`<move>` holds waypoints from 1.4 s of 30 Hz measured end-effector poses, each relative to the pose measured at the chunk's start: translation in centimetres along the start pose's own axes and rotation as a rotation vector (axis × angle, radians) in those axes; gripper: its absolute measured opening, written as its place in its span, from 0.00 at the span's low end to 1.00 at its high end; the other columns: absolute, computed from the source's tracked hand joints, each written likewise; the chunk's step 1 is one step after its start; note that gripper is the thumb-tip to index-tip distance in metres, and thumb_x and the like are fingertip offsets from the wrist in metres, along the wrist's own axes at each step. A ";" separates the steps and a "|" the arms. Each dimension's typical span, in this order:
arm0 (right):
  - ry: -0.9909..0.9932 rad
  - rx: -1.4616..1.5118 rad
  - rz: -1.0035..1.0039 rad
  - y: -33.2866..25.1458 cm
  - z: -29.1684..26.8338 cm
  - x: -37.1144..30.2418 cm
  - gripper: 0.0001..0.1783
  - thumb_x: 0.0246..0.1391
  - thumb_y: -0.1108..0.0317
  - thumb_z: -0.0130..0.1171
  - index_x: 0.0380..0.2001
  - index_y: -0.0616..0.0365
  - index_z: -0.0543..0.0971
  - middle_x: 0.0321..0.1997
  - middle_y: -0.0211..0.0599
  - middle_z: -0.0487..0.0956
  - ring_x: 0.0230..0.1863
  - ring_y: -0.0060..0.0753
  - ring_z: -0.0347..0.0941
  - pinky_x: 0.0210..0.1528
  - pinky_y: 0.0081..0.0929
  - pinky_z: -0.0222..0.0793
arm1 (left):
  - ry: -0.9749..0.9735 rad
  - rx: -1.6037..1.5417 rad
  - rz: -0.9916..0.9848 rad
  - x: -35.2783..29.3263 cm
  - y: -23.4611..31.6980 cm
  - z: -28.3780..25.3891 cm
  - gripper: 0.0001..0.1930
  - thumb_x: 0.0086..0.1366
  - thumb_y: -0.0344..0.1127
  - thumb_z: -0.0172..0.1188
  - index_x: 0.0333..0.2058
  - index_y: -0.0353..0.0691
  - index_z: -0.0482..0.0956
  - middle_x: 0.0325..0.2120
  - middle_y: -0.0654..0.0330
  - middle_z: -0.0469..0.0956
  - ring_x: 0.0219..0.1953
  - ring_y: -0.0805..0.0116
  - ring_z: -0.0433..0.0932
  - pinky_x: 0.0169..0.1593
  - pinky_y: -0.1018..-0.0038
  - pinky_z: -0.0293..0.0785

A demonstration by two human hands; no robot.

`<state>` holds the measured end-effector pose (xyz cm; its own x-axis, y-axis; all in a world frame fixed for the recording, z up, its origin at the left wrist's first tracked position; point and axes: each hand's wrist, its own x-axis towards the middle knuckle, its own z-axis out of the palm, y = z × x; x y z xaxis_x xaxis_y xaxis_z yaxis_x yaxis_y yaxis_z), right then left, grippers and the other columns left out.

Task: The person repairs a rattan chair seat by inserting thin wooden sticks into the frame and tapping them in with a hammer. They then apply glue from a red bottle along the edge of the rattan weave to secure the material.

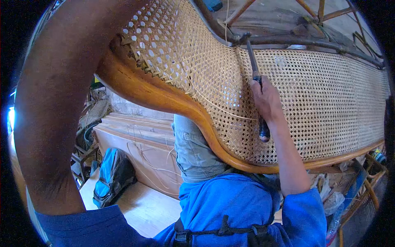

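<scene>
My right hand [267,98] is closed around the dark handle of a hammer [253,61], its metal shaft pointing away from me. The small dark head is at the far rail of a cane-woven seat or bench [317,99], beside a seam in the weave. A loose, pale cane strand [222,110] curves across the mesh and runs toward my right hand. Along the near side, the bench has a curved, varnished wooden edge [181,101]. My left arm reaches up over the raised left end of the weave; its hand lies beyond the picture's top edge.
Below left, a blue and black backpack [113,175] stands beside stacked boards [135,152] with loose cane strands hanging over them. Bare furniture frames [321,14] lie beyond the bench. Plastic bags [332,201] and more frame pieces are at the lower right.
</scene>
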<state>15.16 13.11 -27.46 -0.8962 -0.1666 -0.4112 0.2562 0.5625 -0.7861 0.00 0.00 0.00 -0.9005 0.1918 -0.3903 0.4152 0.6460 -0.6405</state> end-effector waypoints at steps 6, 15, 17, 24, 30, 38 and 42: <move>0.081 0.064 -0.061 -1.3 -0.3 -1.2 0.18 0.60 0.55 0.47 0.40 0.62 0.69 0.31 0.63 0.77 0.37 0.66 0.74 0.40 0.54 0.67 | 0.033 0.055 0.022 0.1 -0.2 0.1 0.09 0.57 0.31 0.55 0.33 0.37 0.83 0.30 0.53 0.81 0.33 0.59 0.80 0.36 0.66 0.77; 0.054 -0.108 -0.088 -0.4 0.4 0.1 0.19 0.61 0.55 0.47 0.39 0.63 0.69 0.31 0.62 0.77 0.37 0.66 0.74 0.41 0.54 0.67 | 0.029 -0.028 0.007 -0.3 -0.1 -0.1 0.09 0.57 0.30 0.55 0.35 0.37 0.83 0.31 0.53 0.81 0.34 0.59 0.80 0.36 0.65 0.77; 0.057 -0.069 -0.048 -0.6 -0.2 -0.2 0.19 0.60 0.55 0.47 0.39 0.63 0.69 0.31 0.62 0.77 0.37 0.66 0.74 0.40 0.54 0.68 | 0.041 -0.001 -0.001 -0.2 0.0 0.0 0.09 0.57 0.30 0.55 0.35 0.37 0.83 0.31 0.53 0.81 0.34 0.59 0.80 0.36 0.65 0.77; 0.081 -0.057 -0.064 -2.2 -1.4 -0.9 0.18 0.60 0.55 0.47 0.40 0.62 0.68 0.31 0.62 0.77 0.35 0.66 0.74 0.37 0.53 0.69 | 0.094 -0.042 -0.007 -0.6 0.0 0.4 0.09 0.58 0.30 0.54 0.34 0.36 0.83 0.31 0.53 0.81 0.34 0.59 0.80 0.37 0.66 0.77; -0.069 -0.130 -0.037 -2.2 -2.6 0.5 0.20 0.61 0.55 0.45 0.38 0.65 0.72 0.32 0.62 0.77 0.37 0.64 0.74 0.40 0.51 0.69 | 0.028 0.006 0.036 -0.3 0.2 -0.2 0.09 0.58 0.30 0.54 0.33 0.36 0.83 0.30 0.53 0.81 0.33 0.59 0.80 0.36 0.67 0.77; -0.158 -0.227 -0.007 -2.5 -4.0 1.1 0.21 0.61 0.55 0.45 0.38 0.66 0.74 0.35 0.63 0.76 0.40 0.63 0.74 0.43 0.50 0.68 | 0.026 0.009 0.079 -0.4 0.2 -0.2 0.09 0.58 0.31 0.55 0.31 0.36 0.83 0.29 0.53 0.80 0.31 0.60 0.80 0.33 0.67 0.76; -0.038 -0.142 -0.110 -2.0 -4.3 0.9 0.21 0.61 0.55 0.45 0.38 0.66 0.74 0.35 0.62 0.77 0.40 0.63 0.74 0.44 0.51 0.67 | 0.003 0.008 0.011 0.0 0.1 0.0 0.08 0.58 0.31 0.55 0.31 0.36 0.83 0.28 0.54 0.80 0.29 0.61 0.80 0.32 0.67 0.76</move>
<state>12.29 15.35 -24.25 -0.9009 -0.2622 -0.3458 0.1017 0.6472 -0.7555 0.01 0.04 -0.09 -0.8963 0.2012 -0.3952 0.4260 0.6381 -0.6414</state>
